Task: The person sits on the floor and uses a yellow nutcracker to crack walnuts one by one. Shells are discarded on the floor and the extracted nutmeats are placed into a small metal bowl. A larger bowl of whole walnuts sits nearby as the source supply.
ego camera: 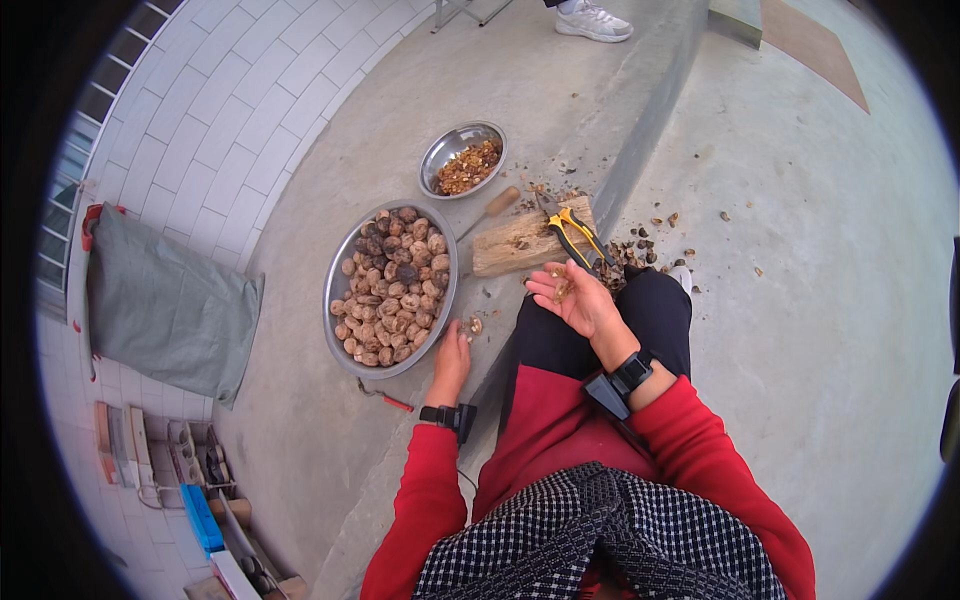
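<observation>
My right hand (pixel 576 298) is turned palm up over my knees, with walnut pieces (pixel 562 288) lying on its fingers. Beside the rim of a large metal basin (pixel 334 300) full of whole walnuts (pixel 394 304), my left hand (pixel 453 356) is low at the concrete step; its fingertips are near a piece of cracked walnut (pixel 475 325), and whether it grips anything is unclear. Yellow-and-black pliers (pixel 568 223) rest across a wooden block (pixel 517 244). A smaller metal bowl (pixel 429 169) holds shelled walnut kernels (pixel 469 169). Between bowl and block lies a wooden-handled tool (pixel 501 202).
Walnut shell fragments (pixel 619 262) are heaped and scattered by the block and step edge (pixel 637 165). A red-handled tool (pixel 397 403) lies below the basin. A grey-green sack (pixel 172 300) leans by the tiled wall. Another person's shoe (pixel 594 21) is at the top.
</observation>
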Motion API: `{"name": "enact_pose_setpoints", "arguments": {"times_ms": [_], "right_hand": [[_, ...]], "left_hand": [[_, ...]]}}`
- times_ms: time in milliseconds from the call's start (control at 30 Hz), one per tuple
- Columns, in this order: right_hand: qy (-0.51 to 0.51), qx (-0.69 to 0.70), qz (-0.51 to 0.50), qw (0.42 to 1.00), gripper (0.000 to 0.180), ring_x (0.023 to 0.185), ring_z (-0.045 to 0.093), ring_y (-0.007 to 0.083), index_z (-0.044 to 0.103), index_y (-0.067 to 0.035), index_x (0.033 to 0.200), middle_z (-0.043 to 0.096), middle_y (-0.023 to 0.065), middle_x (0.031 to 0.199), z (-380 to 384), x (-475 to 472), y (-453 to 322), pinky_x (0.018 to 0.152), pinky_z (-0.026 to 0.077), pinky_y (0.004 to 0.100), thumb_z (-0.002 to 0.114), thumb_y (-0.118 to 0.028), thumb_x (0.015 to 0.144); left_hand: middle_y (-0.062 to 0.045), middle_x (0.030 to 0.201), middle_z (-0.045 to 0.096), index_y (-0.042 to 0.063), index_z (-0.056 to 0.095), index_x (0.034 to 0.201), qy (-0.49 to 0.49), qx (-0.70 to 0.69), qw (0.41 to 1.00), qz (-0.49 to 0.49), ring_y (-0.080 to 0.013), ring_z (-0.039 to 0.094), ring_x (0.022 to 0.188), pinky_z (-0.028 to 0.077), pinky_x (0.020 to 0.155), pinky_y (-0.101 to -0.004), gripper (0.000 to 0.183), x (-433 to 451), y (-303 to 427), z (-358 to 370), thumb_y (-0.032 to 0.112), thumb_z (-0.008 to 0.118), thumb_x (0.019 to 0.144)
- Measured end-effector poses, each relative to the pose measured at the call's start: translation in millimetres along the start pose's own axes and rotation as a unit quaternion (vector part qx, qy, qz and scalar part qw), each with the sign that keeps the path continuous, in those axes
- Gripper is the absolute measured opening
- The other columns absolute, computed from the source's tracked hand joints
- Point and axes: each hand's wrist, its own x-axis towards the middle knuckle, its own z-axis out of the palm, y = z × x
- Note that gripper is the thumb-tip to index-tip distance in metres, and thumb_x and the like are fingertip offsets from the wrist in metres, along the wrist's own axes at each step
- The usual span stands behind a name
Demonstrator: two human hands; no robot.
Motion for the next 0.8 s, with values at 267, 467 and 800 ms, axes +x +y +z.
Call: {"name": "enact_pose_setpoints", "arguments": {"times_ms": [267, 467, 800], "right_hand": [[0.000, -0.019, 0.022, 1.000, 0.037, 0.098, 0.054, 0.0297, 0.046, 0.001, 0.108, 0.053, 0.0181, 0.106, 4.6, -5.4, 9.3, 0.079, 0.046, 0.0372, 0.037, -0.030, 0.091], [-0.010, -0.030, 0.034, 0.999, 0.038, 0.098, 0.054, 0.0285, 0.044, 0.002, 0.111, 0.053, 0.0175, 0.105, 7.4, -8.9, 15.8, 0.080, 0.045, 0.0365, 0.037, -0.029, 0.091], [-0.030, -0.041, -0.011, 0.999, 0.027, 0.090, 0.055, 0.0195, 0.048, 0.000, 0.109, 0.055, 0.0107, 0.100, 3.2, -11.8, 12.0, 0.078, 0.046, 0.0328, 0.038, -0.015, 0.089]], "left_hand": [[-0.022, 0.103, 0.054, 0.000, 0.050, 0.107, 0.058, 0.111, 0.989, 0.074, -0.0333, 0.055, 0.090, 0.044, 0.077, -0.0378, 0.028, -20.4, 16.8, -18.4, 0.009, 0.047, 0.081], [-0.010, 0.079, 0.059, 0.002, 0.060, 0.088, 0.038, -0.120, 0.983, 0.130, -0.0197, 0.058, 0.064, 0.046, 0.056, -0.0265, 0.012, -0.6, 113.6, -43.2, 0.007, 0.057, 0.077], [-0.010, 0.073, 0.056, 0.001, 0.059, 0.085, 0.068, -0.107, 0.963, 0.239, -0.0193, 0.056, 0.060, 0.045, 0.054, -0.0278, 0.012, 34.5, 173.5, -9.6, 0.004, 0.059, 0.073]]}}
